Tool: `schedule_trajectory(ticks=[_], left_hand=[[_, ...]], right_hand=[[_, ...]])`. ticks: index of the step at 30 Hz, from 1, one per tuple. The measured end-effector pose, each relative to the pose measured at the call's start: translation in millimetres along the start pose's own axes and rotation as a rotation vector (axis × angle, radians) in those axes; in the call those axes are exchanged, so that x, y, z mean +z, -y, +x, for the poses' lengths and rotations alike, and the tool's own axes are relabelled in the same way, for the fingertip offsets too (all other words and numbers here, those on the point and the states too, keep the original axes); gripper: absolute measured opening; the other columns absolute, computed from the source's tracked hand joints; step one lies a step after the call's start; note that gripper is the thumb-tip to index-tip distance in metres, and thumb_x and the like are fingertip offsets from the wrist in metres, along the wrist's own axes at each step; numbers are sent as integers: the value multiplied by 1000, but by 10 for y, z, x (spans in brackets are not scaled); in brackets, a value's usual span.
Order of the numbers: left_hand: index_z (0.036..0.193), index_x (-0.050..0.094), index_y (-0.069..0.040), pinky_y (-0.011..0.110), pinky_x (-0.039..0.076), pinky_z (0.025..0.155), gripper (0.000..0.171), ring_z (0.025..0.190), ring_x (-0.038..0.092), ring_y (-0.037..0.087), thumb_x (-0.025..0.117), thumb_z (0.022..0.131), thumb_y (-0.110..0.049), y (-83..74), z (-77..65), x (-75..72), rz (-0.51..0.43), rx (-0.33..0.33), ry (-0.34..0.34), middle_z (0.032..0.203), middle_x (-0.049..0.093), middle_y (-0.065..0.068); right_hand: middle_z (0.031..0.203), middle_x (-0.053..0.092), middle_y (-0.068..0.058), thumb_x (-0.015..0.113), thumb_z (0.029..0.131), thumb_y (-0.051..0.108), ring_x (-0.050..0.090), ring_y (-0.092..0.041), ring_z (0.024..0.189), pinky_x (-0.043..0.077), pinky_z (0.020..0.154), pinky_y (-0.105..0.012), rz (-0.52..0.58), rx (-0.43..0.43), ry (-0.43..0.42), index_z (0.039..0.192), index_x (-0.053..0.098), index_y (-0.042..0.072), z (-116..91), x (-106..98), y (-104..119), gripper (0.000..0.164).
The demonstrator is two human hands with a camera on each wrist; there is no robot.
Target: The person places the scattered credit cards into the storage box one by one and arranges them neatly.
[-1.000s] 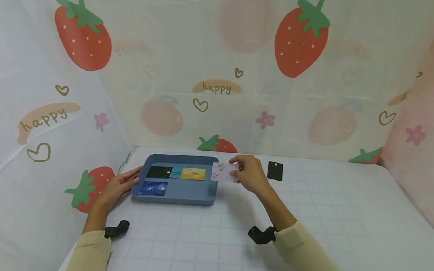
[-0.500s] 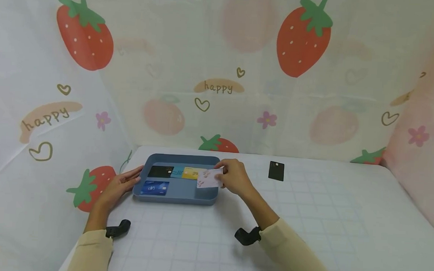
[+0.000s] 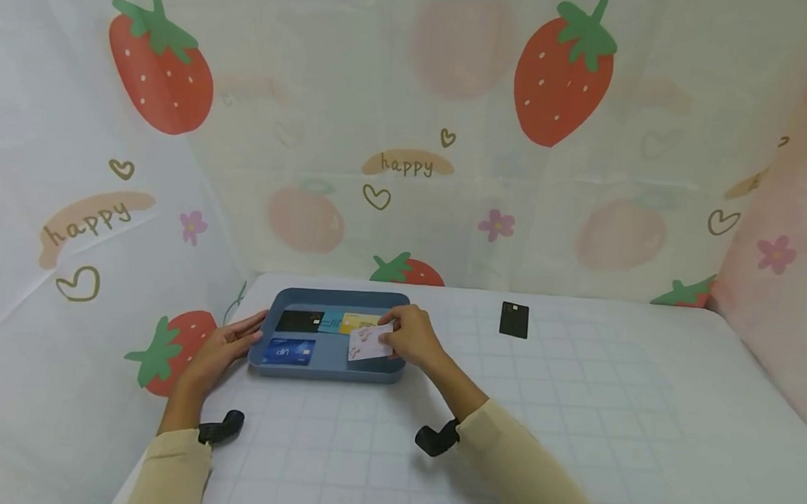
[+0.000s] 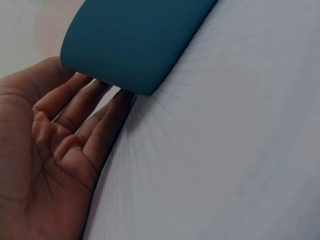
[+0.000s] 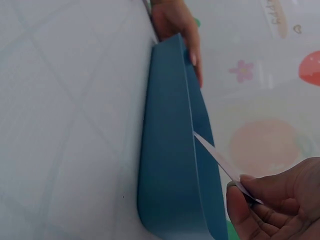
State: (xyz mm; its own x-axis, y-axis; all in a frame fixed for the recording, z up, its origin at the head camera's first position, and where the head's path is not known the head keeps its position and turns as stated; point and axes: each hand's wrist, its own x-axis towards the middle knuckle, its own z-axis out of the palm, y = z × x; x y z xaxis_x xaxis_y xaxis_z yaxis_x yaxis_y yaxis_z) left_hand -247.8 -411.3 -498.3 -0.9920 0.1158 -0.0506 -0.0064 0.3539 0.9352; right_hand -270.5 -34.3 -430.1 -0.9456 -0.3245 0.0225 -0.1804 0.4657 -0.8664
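Note:
My right hand (image 3: 412, 336) pinches a white card with a pink floral print (image 3: 369, 343) by its right end. In the right wrist view the card (image 5: 218, 159) tilts down past the rim into the blue tray (image 5: 170, 140). My left hand (image 3: 218, 351) rests its straight fingers along the left wall of the tray (image 3: 330, 373); the left wrist view shows its fingertips (image 4: 127, 97) at the tray's corner. Inside the tray lie a black card (image 3: 299, 321), a light blue card (image 3: 330, 321), a yellow card (image 3: 353, 321) partly covered by the held card, and a dark blue VIP card (image 3: 288, 351).
A black card (image 3: 514, 319) lies on the white gridded table (image 3: 572, 410), right of the tray. A strawberry-print curtain (image 3: 409, 117) stands behind and at both sides of the table.
My right hand has carried the floral card left and toward me, from the tray's right rim to over its right half. My left hand has stayed at the tray's left side.

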Motion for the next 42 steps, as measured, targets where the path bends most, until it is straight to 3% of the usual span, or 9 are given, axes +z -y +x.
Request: schedule_trajectory(ticks=[5,12,18,22,25,28,31,37,42], left_hand=[[158,39,-20,13,41,101,61,149,33,25,60,103,-36,14,-9,-5,-8,2,-4,161,39,4],[157,40,-19,12,41,100,63,149,34,25,62,102,-38,32,13,-12,-13,10,-2,160,40,4],[157,40,-18,13,42,101,62,149,34,25,62,102,-37,22,18,-13,-16,5,-4,160,39,5],[157,40,-20,20,41,106,63,149,34,24,62,102,-39,8,12,-12,5,-6,-11,160,40,3],[157,40,-21,23,40,108,63,149,34,25,62,102,-41,7,4,-12,17,-13,-14,160,40,3],[157,40,-20,22,40,107,63,149,33,25,62,102,-39,15,-2,-15,12,-14,-13,160,39,3],[157,40,-19,19,40,105,62,149,34,25,61,102,-39,20,-3,-18,10,-15,-12,160,39,3],[158,40,-18,17,41,103,63,149,34,25,62,102,-39,16,-2,-19,-13,-12,-11,161,39,4],[158,40,-18,15,42,102,63,148,35,25,62,102,-37,8,-14,-17,-15,-12,-13,160,39,5]], right_hand=[[75,57,-12,74,90,-1,65,-25,54,57,53,-26,19,20,21,114,73,-3,58,129,-1,24],[75,58,-8,75,88,-1,59,-17,53,44,47,-19,-69,0,19,112,72,-4,108,257,10,24],[72,62,-11,76,87,-1,63,-20,52,47,47,-20,-102,8,22,109,71,-5,110,312,17,23],[93,71,-13,79,86,3,65,-21,75,52,54,-24,-170,12,6,106,73,-3,132,352,24,22],[109,70,-10,81,85,7,59,-21,93,54,71,-28,-227,22,-4,103,75,1,152,390,25,19],[112,70,-9,81,86,10,59,-22,99,54,77,-31,-249,41,3,102,76,2,158,424,34,19],[113,69,-9,80,88,12,61,-19,91,54,67,-25,-250,59,11,104,77,3,161,454,45,19],[116,68,-15,77,90,8,64,-14,51,48,46,-17,-181,61,34,108,74,-1,175,515,58,20],[113,69,-17,77,90,7,62,-14,48,47,45,-17,-144,77,40,109,72,-4,177,561,71,22]])
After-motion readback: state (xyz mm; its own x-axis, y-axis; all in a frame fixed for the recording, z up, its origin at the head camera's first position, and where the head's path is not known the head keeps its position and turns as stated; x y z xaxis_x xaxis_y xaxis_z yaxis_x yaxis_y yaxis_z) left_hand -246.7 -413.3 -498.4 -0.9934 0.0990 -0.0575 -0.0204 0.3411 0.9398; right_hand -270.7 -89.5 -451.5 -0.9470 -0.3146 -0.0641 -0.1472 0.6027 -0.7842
